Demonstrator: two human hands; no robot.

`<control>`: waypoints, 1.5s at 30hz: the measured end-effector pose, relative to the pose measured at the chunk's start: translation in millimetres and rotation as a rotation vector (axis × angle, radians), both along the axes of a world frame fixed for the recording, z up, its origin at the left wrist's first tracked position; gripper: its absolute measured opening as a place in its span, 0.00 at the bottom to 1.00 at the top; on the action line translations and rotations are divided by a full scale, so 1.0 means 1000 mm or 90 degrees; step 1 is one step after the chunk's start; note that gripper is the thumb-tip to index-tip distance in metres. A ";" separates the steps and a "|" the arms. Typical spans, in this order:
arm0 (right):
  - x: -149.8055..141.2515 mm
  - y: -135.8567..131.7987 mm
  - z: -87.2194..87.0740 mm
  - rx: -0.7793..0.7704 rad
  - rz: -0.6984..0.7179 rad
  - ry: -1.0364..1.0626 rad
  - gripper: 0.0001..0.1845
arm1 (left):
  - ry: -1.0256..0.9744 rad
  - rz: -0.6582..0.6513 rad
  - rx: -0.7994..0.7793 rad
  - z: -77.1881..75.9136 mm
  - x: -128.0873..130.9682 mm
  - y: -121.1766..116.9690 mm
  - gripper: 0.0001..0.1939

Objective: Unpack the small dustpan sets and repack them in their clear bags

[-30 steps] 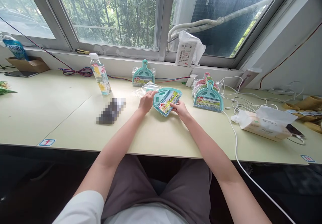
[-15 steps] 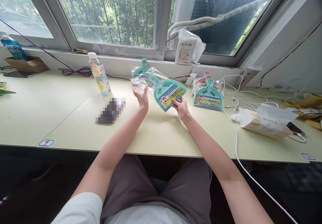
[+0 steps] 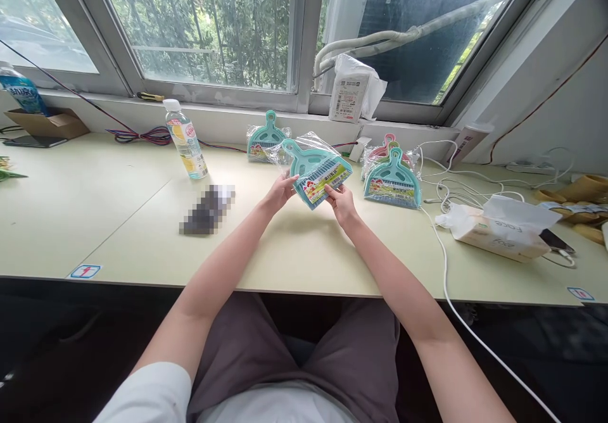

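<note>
Above the middle of the table, a teal mini dustpan and brush set (image 3: 311, 166) in a clear bag is held tilted, its printed label toward me. My left hand (image 3: 282, 191) grips its left edge, with the thumb on the front. My right hand (image 3: 342, 204) pinches the lower right corner over the label. Behind it, against the wall, stands another bagged teal set (image 3: 266, 137). To the right, a further teal set (image 3: 392, 181) stands in front of a pink one (image 3: 389, 141), all in clear wrapping.
A drink bottle (image 3: 186, 139) stands left of my hands, behind a blurred dark patch (image 3: 208, 210). At the right lie a tissue pack (image 3: 498, 230) and tangled white cables (image 3: 449, 195). A white packet (image 3: 349, 90) sits on the windowsill. Bundled wires (image 3: 142, 135) lie along the wall.
My left hand has moved from open beside the dustpan set to closed on its left edge. The right hand keeps its hold, and the set stays nearly in place.
</note>
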State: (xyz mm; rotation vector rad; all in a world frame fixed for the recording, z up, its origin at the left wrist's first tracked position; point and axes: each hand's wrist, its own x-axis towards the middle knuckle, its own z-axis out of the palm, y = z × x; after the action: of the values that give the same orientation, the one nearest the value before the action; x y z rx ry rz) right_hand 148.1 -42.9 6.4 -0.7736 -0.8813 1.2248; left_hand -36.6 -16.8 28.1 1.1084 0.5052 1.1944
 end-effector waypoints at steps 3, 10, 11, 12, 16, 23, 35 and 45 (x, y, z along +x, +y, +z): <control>-0.002 -0.001 0.001 -0.002 -0.009 0.019 0.18 | -0.024 -0.002 -0.027 0.000 0.001 0.000 0.19; -0.008 -0.011 0.012 -0.004 -0.063 0.037 0.16 | -0.051 0.023 -0.048 0.007 0.004 -0.007 0.22; -0.008 -0.011 0.013 -0.006 -0.072 0.035 0.16 | -0.039 0.001 -0.047 0.007 0.005 -0.008 0.21; -0.007 -0.011 0.014 -0.008 -0.081 0.034 0.16 | -0.026 -0.024 -0.049 0.006 0.007 -0.009 0.20; -0.003 -0.010 0.013 -0.011 -0.093 0.030 0.16 | 0.014 -0.088 -0.076 -0.001 0.013 -0.008 0.17; -0.002 -0.008 0.017 0.013 -0.066 0.001 0.15 | 0.037 -0.029 -0.074 -0.010 0.012 0.002 0.16; -0.001 -0.013 0.030 0.102 -0.022 -0.039 0.20 | 0.084 0.039 -0.049 -0.010 0.006 0.006 0.18; -0.008 -0.010 0.017 -0.005 0.016 -0.032 0.16 | -0.052 0.120 -0.094 -0.007 -0.001 0.008 0.16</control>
State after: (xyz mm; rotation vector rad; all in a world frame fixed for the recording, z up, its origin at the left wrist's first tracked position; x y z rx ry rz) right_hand 140.1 -52.6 23.4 -0.8054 -0.9304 1.2365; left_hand -37.3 -8.9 21.3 0.8965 0.6347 1.3382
